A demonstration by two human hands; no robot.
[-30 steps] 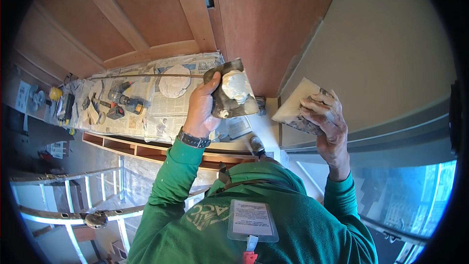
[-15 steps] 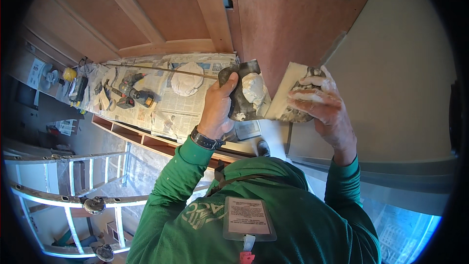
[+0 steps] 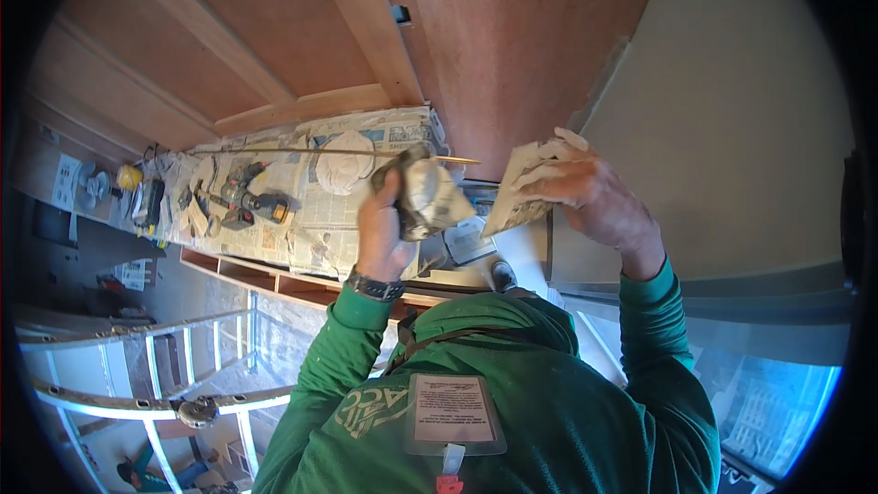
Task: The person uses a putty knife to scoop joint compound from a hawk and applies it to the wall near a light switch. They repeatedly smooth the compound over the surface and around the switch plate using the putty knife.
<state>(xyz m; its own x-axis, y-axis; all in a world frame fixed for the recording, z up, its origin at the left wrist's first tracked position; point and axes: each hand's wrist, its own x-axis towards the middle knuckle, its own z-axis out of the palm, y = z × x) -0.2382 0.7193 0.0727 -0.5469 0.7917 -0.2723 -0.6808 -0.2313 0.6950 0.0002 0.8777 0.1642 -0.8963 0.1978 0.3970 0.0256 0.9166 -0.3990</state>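
My left hand (image 3: 375,230) is closed around a dark flat plate (image 3: 395,170), thumb on its upper side. White putty (image 3: 423,185) lies on that plate, which is tilted and smeared by motion. My right hand (image 3: 599,197) grips a flat, straight-edged putty spreader (image 3: 517,178), coated pale. The spreader is held up to the right of the plate, with a gap between the two. Beyond my left hand, a round white mound of putty (image 3: 346,163) sits on newspaper (image 3: 315,210).
A cordless drill (image 3: 251,197) and small tools lie on the newspaper-covered bench. Wooden panels (image 3: 238,27) rise behind it; a plain wall (image 3: 722,137) stands right. A metal ladder (image 3: 151,407) is at lower left, with another person (image 3: 155,468) seen below it.
The plate in my left hand has swung left and tipped, moving apart from the spreader. My right hand has turned the spreader more edge-on. The view has shifted slightly.
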